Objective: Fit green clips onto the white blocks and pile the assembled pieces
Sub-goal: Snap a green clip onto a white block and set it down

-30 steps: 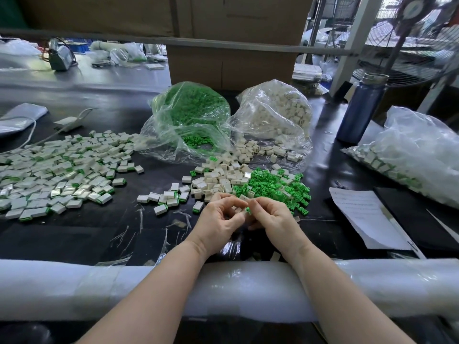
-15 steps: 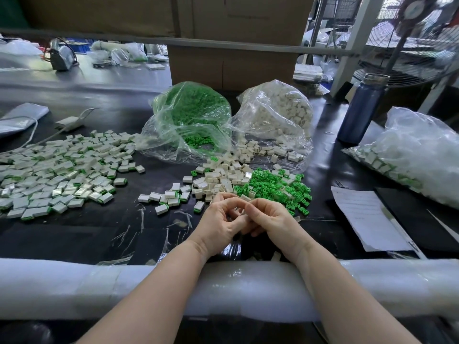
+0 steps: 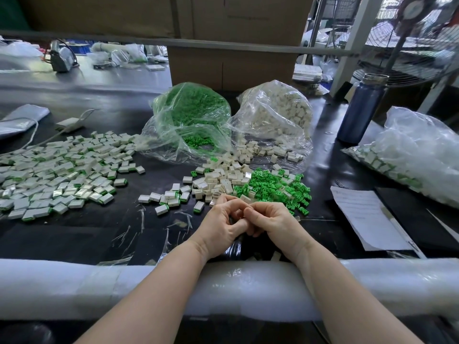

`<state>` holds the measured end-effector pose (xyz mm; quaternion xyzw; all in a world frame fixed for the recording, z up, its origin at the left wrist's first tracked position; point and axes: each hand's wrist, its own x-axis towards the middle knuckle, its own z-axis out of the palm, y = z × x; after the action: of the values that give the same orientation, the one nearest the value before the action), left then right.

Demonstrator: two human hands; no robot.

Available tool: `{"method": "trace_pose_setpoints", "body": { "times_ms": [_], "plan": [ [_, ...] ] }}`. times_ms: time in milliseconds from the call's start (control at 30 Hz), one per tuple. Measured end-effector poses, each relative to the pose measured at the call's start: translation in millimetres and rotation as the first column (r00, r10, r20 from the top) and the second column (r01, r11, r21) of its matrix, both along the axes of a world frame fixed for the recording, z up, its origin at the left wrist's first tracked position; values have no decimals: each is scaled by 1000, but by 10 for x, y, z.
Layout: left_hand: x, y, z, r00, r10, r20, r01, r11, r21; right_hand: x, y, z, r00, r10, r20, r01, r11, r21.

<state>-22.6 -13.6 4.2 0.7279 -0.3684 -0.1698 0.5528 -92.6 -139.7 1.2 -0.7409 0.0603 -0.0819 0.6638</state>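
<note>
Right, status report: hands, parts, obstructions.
Left hand and right hand pinched together, part between them hidden. Loose green clips just beyond. Finished pile far left. Nothing blocking.

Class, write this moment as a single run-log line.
step: fitting | left hand: fingers curled, meets right | right hand: fingers curled | held part: hidden | done pile: left side

Blue bottle (image 3: 360, 109) upright at right rear; paper sheet (image 3: 367, 217) flat near right; cardboard box (image 3: 233, 45) behind; fan (image 3: 409, 45) far right
</note>
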Motion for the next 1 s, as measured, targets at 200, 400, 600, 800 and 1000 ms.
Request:
{"method": "trace_pose_setpoints", "body": {
  "times_ms": [200,400,600,800,1000],
  "plan": [
    [13,-11,-40,999,-14,48,12,999,34,-17,14,29,999,-41,4,41,999,-22],
    [11,-20,-52,996,-32,87,27,998,62,-15,14,21,998,-63,0,63,998,-20],
    [15,-23,-52,993,-42,107,34,997,72,-13,10,19,998,-65,-6,65,998,-12],
    [15,-20,-54,993,-38,112,29,996,81,-9,9,1,996,-91,1,91,996,-16],
    [11,-27,-40,997,35,66,-35,999,-5,6,37,-2,993,-108,40,107,994,13]
  ]
}}
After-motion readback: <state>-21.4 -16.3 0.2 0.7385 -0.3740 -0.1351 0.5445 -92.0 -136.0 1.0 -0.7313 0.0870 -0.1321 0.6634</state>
